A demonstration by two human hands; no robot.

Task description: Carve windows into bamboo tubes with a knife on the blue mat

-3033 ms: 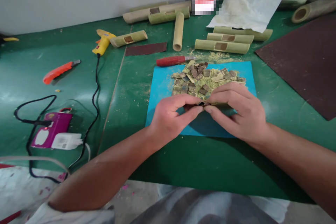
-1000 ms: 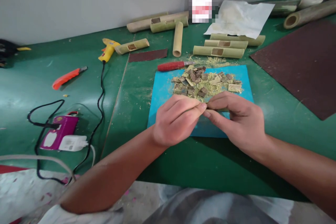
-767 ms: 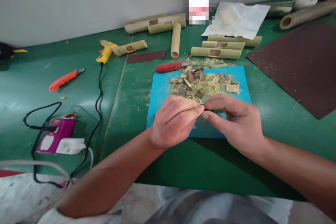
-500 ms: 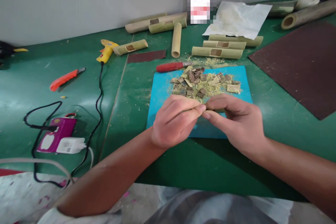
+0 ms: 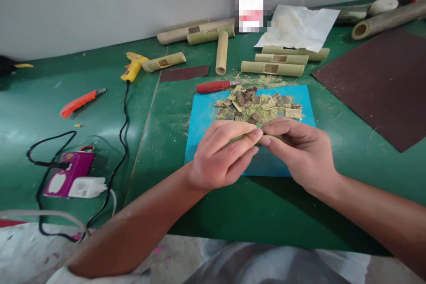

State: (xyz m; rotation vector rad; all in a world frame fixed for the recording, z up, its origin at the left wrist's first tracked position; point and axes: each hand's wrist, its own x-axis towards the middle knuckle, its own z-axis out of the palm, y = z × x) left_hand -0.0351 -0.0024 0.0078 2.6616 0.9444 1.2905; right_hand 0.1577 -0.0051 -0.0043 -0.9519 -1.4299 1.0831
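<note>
My left hand [image 5: 226, 153] and my right hand [image 5: 302, 153] meet above the front part of a blue mat [image 5: 266, 166]. The fingertips of both are pinched together on a small greenish-brown bamboo piece [image 5: 274, 137]. Most of that piece is covered by the fingers, so its full shape cannot be made out. Just beyond the hands, small brown and pale chips [image 5: 269, 104] lie heaped with yellowish shavings on the mat. A red-handled knife [image 5: 213, 86] rests along the mat's far left edge.
Bamboo tubes with cut windows [image 5: 272, 69] lie farther back, near a white paper sheet [image 5: 297, 26]. On the left are a yellow glue gun [image 5: 133, 67], an orange utility knife [image 5: 81, 103] and a purple power strip [image 5: 69, 173] with cords. A dark brown sheet [image 5: 382, 88] covers the right.
The view has shifted slightly. My left fingers have spread a little on the bamboo piece, and both pinching fingertips remain together over the mat.
</note>
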